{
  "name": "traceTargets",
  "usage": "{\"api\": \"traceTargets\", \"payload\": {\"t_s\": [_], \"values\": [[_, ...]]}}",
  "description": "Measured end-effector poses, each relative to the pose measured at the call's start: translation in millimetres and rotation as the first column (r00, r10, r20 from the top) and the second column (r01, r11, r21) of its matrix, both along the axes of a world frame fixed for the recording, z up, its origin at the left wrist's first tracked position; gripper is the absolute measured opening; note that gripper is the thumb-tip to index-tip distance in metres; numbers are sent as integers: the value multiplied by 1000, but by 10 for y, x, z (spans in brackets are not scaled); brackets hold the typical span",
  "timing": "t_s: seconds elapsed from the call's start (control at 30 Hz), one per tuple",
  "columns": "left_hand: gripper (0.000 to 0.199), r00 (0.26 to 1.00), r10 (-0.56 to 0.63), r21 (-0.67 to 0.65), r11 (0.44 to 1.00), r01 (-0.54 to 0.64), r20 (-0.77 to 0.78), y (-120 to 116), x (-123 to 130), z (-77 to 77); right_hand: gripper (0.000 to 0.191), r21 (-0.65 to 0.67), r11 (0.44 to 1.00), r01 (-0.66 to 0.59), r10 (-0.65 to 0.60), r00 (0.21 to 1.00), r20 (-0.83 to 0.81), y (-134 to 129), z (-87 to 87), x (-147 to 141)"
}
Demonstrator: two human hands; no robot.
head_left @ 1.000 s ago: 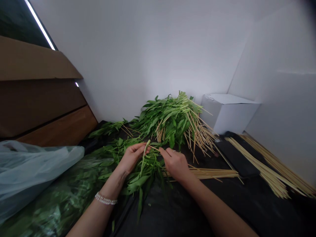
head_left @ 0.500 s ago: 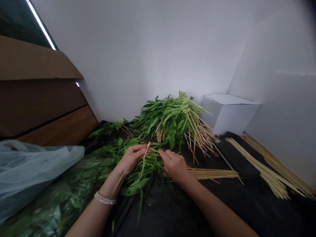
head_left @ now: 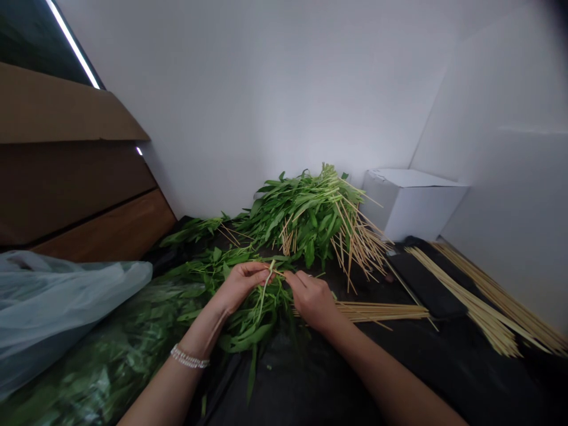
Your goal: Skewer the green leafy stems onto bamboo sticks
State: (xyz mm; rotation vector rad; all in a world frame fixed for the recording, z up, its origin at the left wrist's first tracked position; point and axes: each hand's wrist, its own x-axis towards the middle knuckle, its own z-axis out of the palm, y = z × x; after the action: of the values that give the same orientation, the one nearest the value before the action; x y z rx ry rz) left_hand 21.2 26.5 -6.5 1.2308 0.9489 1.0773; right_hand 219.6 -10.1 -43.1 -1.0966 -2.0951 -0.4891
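Observation:
My left hand (head_left: 243,285), with a beaded bracelet on its wrist, pinches a pale green stem (head_left: 267,285) whose leaves hang down over the black surface. Facing it, my right hand (head_left: 312,296) is closed on a thin wooden stick (head_left: 278,273), which meets the stem between the two hands. Loose leafy greens (head_left: 248,337) lie under and around my left hand. Beside my right wrist is a bundle of sticks (head_left: 381,312). Behind the hands rises a pile of greens (head_left: 302,204) with many sticks poking out at its right.
A white box (head_left: 412,204) stands by the wall at the back right. Right of the hands are a black flat object (head_left: 430,287) and more sticks (head_left: 470,305). At left, a translucent plastic bag (head_left: 66,302) lies near bagged greens (head_left: 102,361), below a cardboard box (head_left: 66,109).
The stem's top has shifted slightly right and down, closer to my right fingers. Less of the stick shows between the hands. My right hand has hardly moved.

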Motion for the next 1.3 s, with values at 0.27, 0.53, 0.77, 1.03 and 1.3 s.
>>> {"api": "traceTargets", "payload": {"t_s": [0.27,0.53,0.77,1.03,1.3], "values": [[27,981,-112,89,988,128,-158,-54,55,22,30,25,999,-48,49,999,-23,-6,3,-45],[40,985,152,181,974,-135,-83,52,-154,146,31,165,984,67,-50,993,-108,38,108,92],[26,920,136,253,967,-42,-367,79,-259,149,30,163,985,65,-51,995,-90,29,117,75],[16,797,88,431,873,227,-598,111,-248,51,30,118,991,64,-55,996,-76,34,90,70],[12,908,284,520,849,-90,-307,20,-179,224,29,118,992,54,-46,996,-72,22,107,52]]}}
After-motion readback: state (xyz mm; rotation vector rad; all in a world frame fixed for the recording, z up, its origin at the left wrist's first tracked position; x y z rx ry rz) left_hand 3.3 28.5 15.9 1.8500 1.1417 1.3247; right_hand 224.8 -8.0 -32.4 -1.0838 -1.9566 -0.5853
